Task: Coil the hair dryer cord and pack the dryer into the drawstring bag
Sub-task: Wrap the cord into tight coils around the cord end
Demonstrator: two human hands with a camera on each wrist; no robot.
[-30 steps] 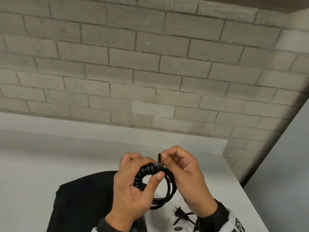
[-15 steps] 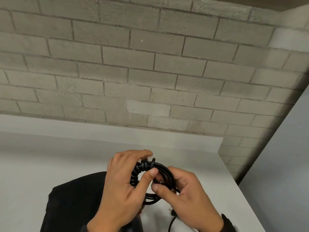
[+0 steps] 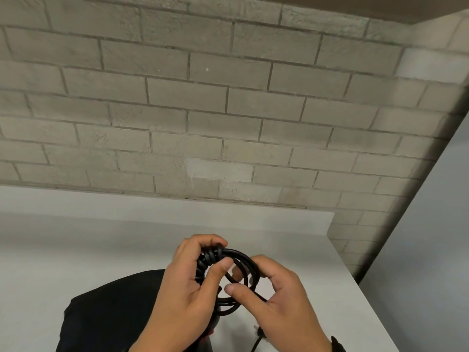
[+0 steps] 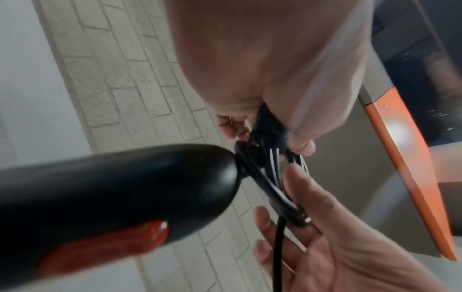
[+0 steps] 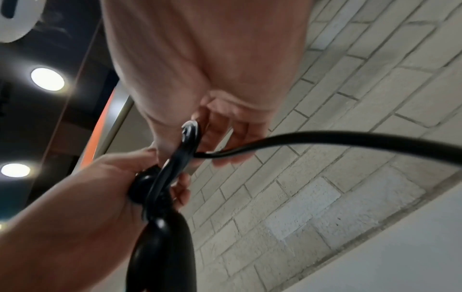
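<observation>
Left hand: the left hand (image 3: 187, 288) is raised above the near part of the tabletop (image 3: 76, 250), back of the hand toward the head camera, fingers curled over the far side of the coiled cord (image 3: 243, 265) and thumb pressed against its near side, clamped on the tightly wound section.
Right hand: the right hand (image 3: 284, 298) sits just beside the left, palm turned inward, thumb and curled fingers pinching the right side of the loops; the loose end of the cord runs out under its palm.
Hands together: both close on the same coil, thumbs almost touching.
Coil: the loops stand roughly upright between the hands, the ring facing the person, held in the air over the near right part of the tabletop.
Hair dryer: the hair dryer (image 4: 112, 187) hangs below the left hand, black with a red switch; its long axis runs from the cord end at the coil down toward the left wrist.
Drawstring bag: the black drawstring bag (image 3: 109, 318) lies on the tabletop at the near edge, left of the hands.
Backdrop: a pale brick wall (image 3: 228, 110) rises behind the far edge.
</observation>
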